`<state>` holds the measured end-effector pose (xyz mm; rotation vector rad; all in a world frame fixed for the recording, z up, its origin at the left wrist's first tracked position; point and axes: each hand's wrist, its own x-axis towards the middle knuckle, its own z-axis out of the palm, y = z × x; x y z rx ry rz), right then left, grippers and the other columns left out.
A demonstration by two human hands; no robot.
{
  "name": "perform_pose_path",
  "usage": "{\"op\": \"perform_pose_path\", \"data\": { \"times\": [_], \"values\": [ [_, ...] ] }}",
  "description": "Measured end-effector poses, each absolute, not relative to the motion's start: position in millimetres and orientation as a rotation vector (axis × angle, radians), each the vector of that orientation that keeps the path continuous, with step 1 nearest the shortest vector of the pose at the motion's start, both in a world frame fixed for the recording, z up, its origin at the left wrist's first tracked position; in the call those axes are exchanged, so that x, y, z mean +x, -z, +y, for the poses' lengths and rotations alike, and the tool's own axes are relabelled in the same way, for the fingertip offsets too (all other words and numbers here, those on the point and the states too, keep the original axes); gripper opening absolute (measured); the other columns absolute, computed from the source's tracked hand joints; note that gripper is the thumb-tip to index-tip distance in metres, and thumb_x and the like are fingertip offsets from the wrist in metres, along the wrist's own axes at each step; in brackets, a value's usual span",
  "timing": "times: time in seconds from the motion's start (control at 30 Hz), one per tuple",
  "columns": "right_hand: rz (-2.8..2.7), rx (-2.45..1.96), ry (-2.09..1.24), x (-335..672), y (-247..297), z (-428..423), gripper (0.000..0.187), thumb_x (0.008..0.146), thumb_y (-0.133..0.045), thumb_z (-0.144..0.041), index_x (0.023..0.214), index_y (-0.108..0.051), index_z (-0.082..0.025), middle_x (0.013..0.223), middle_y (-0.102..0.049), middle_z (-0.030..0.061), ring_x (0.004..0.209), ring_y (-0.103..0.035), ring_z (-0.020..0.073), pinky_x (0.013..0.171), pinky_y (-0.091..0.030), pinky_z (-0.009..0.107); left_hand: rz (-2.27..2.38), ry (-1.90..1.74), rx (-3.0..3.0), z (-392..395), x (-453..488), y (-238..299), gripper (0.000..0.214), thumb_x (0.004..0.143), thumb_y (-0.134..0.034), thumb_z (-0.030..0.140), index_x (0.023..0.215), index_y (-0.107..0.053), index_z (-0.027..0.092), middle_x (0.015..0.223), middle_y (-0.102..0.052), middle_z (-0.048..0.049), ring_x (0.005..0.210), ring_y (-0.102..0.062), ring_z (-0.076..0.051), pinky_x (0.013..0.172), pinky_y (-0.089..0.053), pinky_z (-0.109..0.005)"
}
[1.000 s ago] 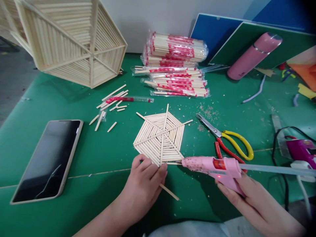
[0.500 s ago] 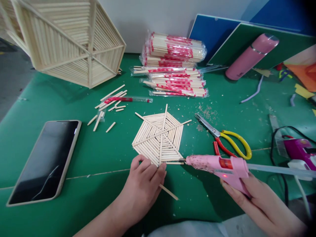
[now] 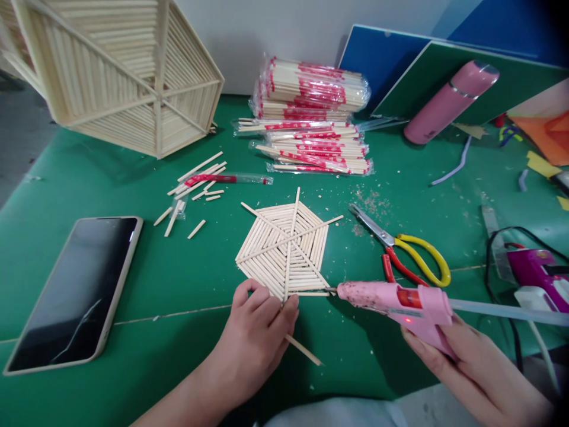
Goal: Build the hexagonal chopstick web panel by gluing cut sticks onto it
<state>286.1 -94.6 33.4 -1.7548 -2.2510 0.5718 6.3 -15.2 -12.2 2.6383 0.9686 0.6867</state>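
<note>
Stick panel (image 3: 284, 246), hexagonal, lies flat mid-desk (image 3: 178, 370); crossed spokes overrun its outline at 10, 12 and 2. Bearings below are from its centre, 12 = far side. Left hand (image 3: 260, 332) at about 6:30: fingers curled, closed on the panel's near edge. Loose-looking stick (image 3: 303, 350) pokes out from under that hand toward 5; its other end is hidden. Short stick (image 3: 310, 294) lies along the near edge, 5 o'clock side. Right hand (image 3: 475, 365) at 4, gripping the pink glue gun (image 3: 386, 298), red light on, nozzle at the panel's 4 o'clock corner; can't tell if the tip touches. Clear glue stick (image 3: 507, 311) runs out the gun's back. Red/yellow-handled cutters (image 3: 391, 241) at 3, tips toward the panel. Purple device (image 3: 536, 270) further out, also 3. Phone (image 3: 75, 290) near 9. Cut stick pieces (image 3: 195, 184) at 10, larger stick-built hexagon (image 3: 128, 118) standing past them. Wrapped chopstick packs (image 3: 315, 89) just past 12. Pink bottle (image 3: 447, 107) at 2, tilted, boards (image 3: 384, 62) behind.
</note>
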Motion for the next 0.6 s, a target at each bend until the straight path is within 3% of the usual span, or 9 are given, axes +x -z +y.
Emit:
{"op": "perform_pose_path", "data": {
  "times": [0.6],
  "values": [
    [-2.299,-1.749,-0.520,284.5,-37.3,-97.5,0.023,0.083,-0.045,-0.027,0.105,-0.047,-0.023,0.081,-0.063,0.0056,0.069,-0.063,0.0180,0.056,-0.055,0.024,0.963,-0.681,2.636,-15.6,6.7,13.1,0.018,0.080,-0.048,0.012,0.095,-0.059,0.009,0.061,-0.053,-0.0029,0.064,-0.040,-0.016,0.073,-0.037,-0.041]
  ]
}}
